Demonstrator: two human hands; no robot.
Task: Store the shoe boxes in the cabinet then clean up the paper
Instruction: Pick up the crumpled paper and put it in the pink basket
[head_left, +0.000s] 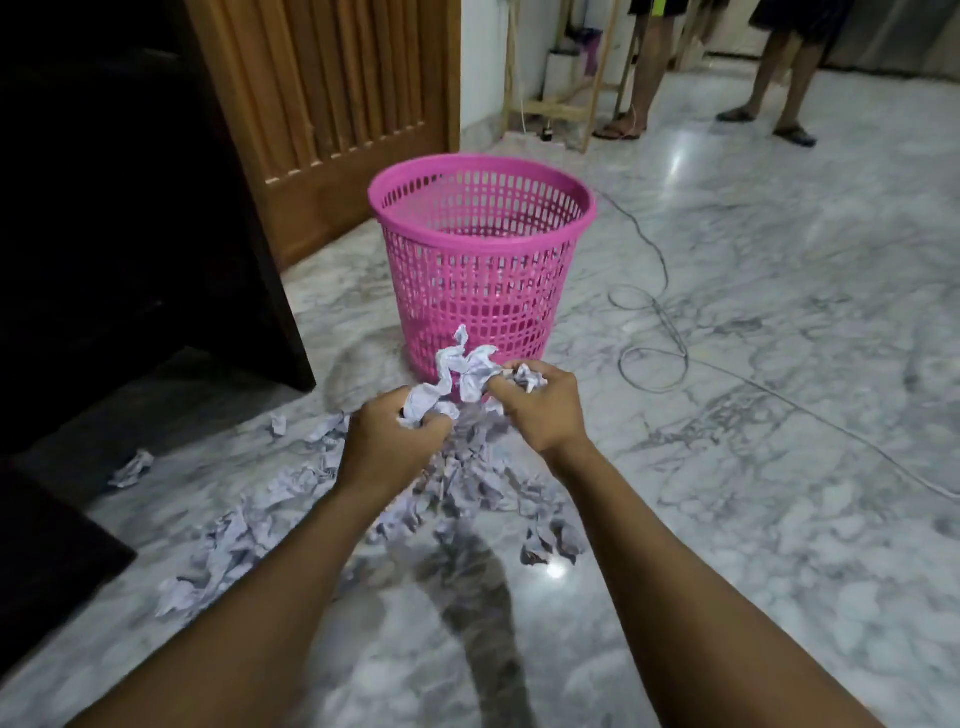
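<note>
My left hand (396, 434) and my right hand (540, 402) both grip a bunch of crumpled white paper (460, 371), lifted above the floor just in front of the pink mesh basket (480, 260). Below my hands, several more crumpled paper scraps (291, 493) lie scattered on the marble floor, stretching to the left. The basket stands upright and I see no paper through its mesh. A dark cabinet (130, 208) fills the left side; its inside is too dark to see any shoe boxes.
A wooden slatted door (332, 104) stands behind the basket. A thin cable (660, 322) loops over the floor to the right. Two people's legs (639, 78) stand at the back right near a wooden frame (561, 109).
</note>
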